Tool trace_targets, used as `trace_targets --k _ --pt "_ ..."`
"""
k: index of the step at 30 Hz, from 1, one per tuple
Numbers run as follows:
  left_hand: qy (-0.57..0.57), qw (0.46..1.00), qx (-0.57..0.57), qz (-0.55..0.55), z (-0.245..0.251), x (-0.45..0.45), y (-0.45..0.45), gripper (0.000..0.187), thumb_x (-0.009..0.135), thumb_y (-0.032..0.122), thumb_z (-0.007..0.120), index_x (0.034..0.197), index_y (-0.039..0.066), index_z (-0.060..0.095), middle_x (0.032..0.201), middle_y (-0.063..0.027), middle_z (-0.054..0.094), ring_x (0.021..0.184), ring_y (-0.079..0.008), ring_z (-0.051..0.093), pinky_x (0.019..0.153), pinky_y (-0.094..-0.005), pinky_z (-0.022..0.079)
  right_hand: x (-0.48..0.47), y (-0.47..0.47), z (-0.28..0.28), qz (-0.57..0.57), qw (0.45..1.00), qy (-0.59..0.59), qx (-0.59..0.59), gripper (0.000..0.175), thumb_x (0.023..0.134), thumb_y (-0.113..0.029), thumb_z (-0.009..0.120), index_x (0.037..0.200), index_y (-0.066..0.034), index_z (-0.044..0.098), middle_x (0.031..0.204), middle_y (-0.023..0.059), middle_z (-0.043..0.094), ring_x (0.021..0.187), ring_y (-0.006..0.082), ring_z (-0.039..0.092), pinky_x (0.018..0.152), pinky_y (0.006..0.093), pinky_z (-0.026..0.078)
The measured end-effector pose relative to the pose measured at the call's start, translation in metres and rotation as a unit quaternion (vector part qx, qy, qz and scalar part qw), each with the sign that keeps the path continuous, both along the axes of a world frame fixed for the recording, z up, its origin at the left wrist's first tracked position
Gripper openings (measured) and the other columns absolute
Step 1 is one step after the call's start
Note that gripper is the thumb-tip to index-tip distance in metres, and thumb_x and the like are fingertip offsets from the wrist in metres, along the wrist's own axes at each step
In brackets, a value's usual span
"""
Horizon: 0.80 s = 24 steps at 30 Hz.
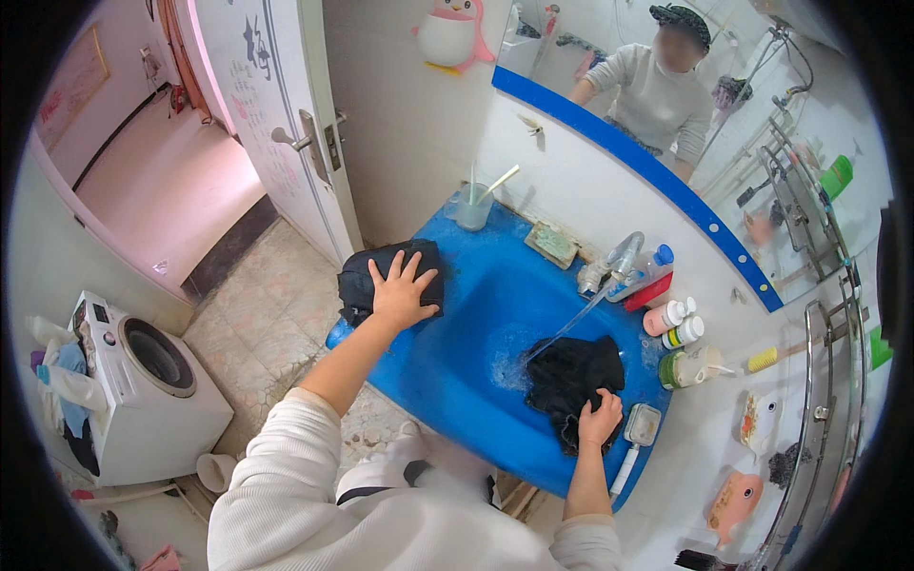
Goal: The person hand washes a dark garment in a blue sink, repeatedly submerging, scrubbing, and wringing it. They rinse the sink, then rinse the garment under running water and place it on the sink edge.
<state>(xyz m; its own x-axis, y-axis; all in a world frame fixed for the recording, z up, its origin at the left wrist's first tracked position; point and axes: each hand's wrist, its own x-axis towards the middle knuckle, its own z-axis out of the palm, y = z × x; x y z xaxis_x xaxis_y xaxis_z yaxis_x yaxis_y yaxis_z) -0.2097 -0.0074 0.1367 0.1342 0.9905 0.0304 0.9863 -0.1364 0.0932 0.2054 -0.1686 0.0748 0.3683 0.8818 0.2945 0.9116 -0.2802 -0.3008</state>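
Observation:
A blue washbasin lies before me with water running from its metal faucet. On the left rim of the basin rests a folded black cloth, and my left hand lies flat on it with the fingers spread. A second black cloth, wet and crumpled, lies at the right side of the bowl, where the stream meets its left edge. My right hand holds the lower right edge of this cloth with bent fingers; the fingertips are partly hidden in its folds.
Along the back rim stand a cup with toothbrushes, a soap dish and several bottles. A white-handled brush lies on the right rim. A mirror hangs above. To the left are an open door and a front-loading washing machine.

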Motion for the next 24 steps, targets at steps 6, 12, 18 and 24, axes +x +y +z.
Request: trace_targets --k 6,12,18,24 --pt "0.021 0.999 -0.030 -0.016 0.005 0.011 -0.008 0.074 0.078 0.063 0.059 0.141 0.031 0.039 0.154 -0.0067 0.020 0.143 -0.0319 0.011 0.104 -0.0722 0.007 0.005 -0.002 -0.005 0.005 1.000 -0.018 0.021 0.037 0.070 -0.008 0.069 0.105 -0.0090 0.057 0.106 0.0155 0.053 0.106 0.0358 0.049 0.092 0.0457 0.037" --pt "-0.035 0.999 0.007 -0.030 -0.008 0.006 -0.032 0.074 0.081 0.059 0.059 0.143 0.028 0.036 0.155 -0.0089 0.018 0.144 -0.0310 0.010 0.108 -0.0672 0.006 0.004 -0.001 -0.003 0.010 0.999 -0.016 0.027 0.037 0.069 -0.007 0.070 0.104 -0.0101 0.057 0.105 0.0138 0.054 0.104 0.0344 0.049 0.091 0.0454 0.038" --pt "-0.146 0.987 0.069 0.008 -0.042 0.005 -0.160 0.061 0.080 0.033 0.069 0.135 0.018 0.047 0.153 -0.0126 0.022 0.141 -0.0340 0.019 0.107 -0.0651 0.016 0.006 -0.002 -0.003 0.023 1.000 0.003 0.018 0.037 0.071 -0.007 0.070 0.106 -0.0111 0.058 0.107 0.0126 0.054 0.106 0.0336 0.050 0.091 0.0453 0.038" --pt "-0.125 0.942 -0.205 0.233 -0.152 -0.047 -0.351 0.049 0.080 0.034 0.064 0.126 0.018 0.057 0.150 -0.0119 0.030 0.139 -0.0328 0.025 0.106 -0.0641 0.021 0.001 0.003 -0.002 0.038 0.999 0.007 0.016 0.038 0.072 -0.008 0.071 0.106 -0.0116 0.057 0.107 0.0118 0.054 0.105 0.0331 0.050 0.089 0.0448 0.039"
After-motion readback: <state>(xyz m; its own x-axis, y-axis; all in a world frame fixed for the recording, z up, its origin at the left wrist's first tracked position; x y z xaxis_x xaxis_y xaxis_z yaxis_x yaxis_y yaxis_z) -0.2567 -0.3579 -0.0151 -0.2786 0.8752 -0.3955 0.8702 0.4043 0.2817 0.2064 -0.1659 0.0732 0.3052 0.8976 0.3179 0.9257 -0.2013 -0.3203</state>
